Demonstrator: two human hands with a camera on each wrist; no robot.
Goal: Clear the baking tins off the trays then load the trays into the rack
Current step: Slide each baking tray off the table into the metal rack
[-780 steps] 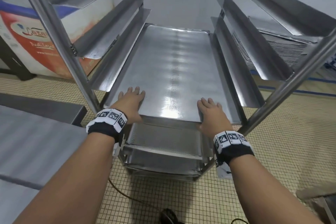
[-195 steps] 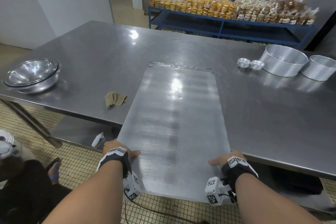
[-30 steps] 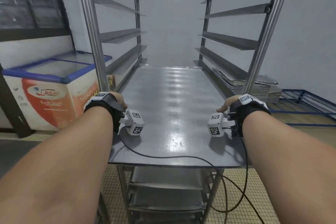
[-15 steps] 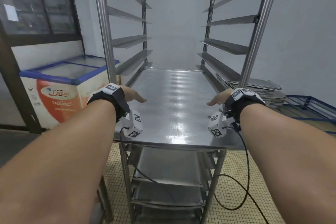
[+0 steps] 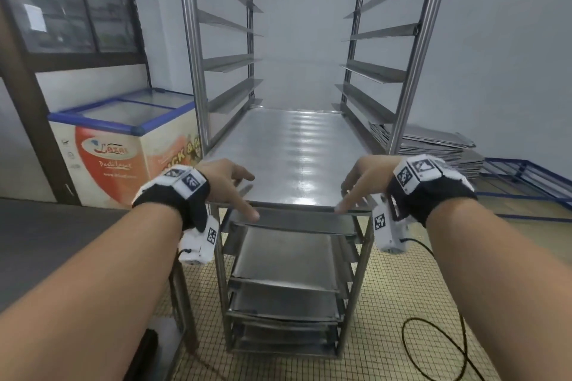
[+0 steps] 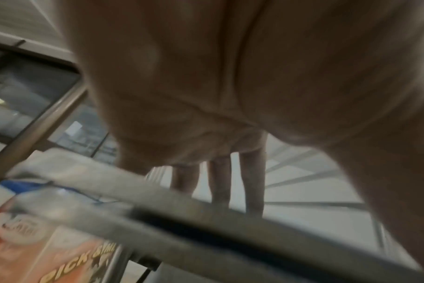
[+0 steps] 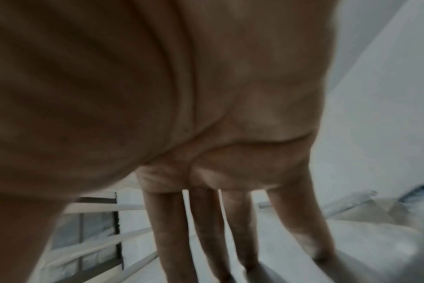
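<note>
A flat steel tray (image 5: 294, 151) lies on the runners of the tall metal rack (image 5: 192, 49), its near edge level with the rack's front. My left hand (image 5: 230, 185) rests at the tray's near left corner with straight fingers (image 6: 220, 183) spread over the metal. My right hand (image 5: 359, 184) does the same at the near right corner, fingers (image 7: 206, 229) stretched out flat. Neither hand grips the tray. Below it, several more trays (image 5: 284, 260) sit on lower runners. No baking tins are in view.
A chest freezer (image 5: 123, 145) with a blue-rimmed glass lid stands left of the rack. A stack of spare trays (image 5: 433, 148) lies on the floor behind the rack's right post. A black cable (image 5: 439, 346) loops on the tiled floor at right. Upper rack runners (image 5: 229, 62) carry nothing.
The tray has slid deeper into the rack, its near edge now flush with the front posts. Both hands have let go of its sides and lie with straight fingers on its near corners.
</note>
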